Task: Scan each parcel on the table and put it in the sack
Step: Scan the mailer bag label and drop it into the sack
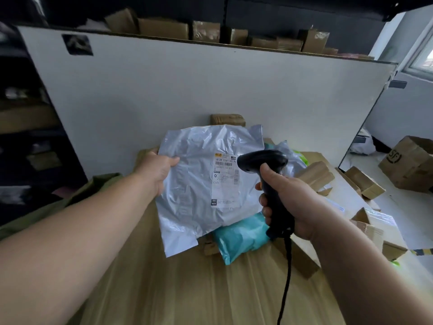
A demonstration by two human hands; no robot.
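My left hand [155, 170] grips the left edge of a grey plastic mailer parcel [194, 184] and holds it up above the wooden table [178, 289], its white shipping label [225, 180] facing me. My right hand [288, 202] is closed around the handle of a black corded barcode scanner [267, 167]. The scanner's head points at the label from the right, close to its barcode. Under the grey parcel lies a teal mailer parcel [241, 238]. The olive-green sack [77, 195] hangs at the table's left edge, mostly hidden behind my left arm.
Several brown cardboard parcels [316, 174] and plastic mailers lie on the table's right and back. A white board [187, 90] stands upright behind the table. More cartons [412, 163] sit on the floor at right. The scanner's cable [287, 277] trails down toward me.
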